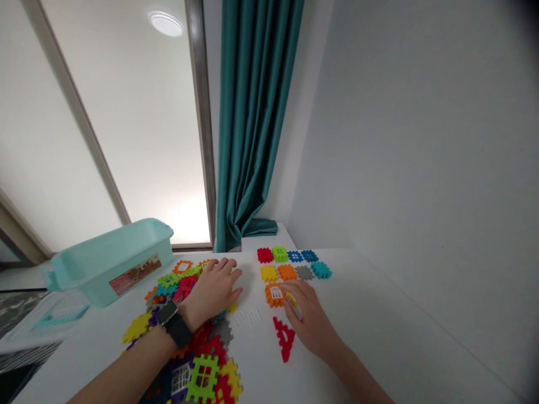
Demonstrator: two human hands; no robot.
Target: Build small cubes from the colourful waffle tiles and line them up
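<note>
My left hand (pixel 215 287), with a black wristwatch (pixel 174 329) on its wrist, lies open with fingers spread on a heap of multicoloured interlocking waffle-block pieces (pixel 185 336). My right hand (pixel 310 317) pinches a small yellow plastic piece (pixel 292 299), partly hidden by the fingers. Its fingertips are against an orange block (pixel 273 295) holding a white window insert (pixel 276 292). Several square blocks in red, green, blue, yellow, orange, grey and teal (pixel 290 264) lie in two tidy rows beyond it. A red triangular roof piece (pixel 283 339) lies below the orange block.
A mint-green plastic storage bin (pixel 113 264) with a printed label stands at the table's far left. Pale flat window pieces (pixel 248 318) lie between my hands. A white wall runs along the right table edge, with a teal curtain (pixel 252 123) behind.
</note>
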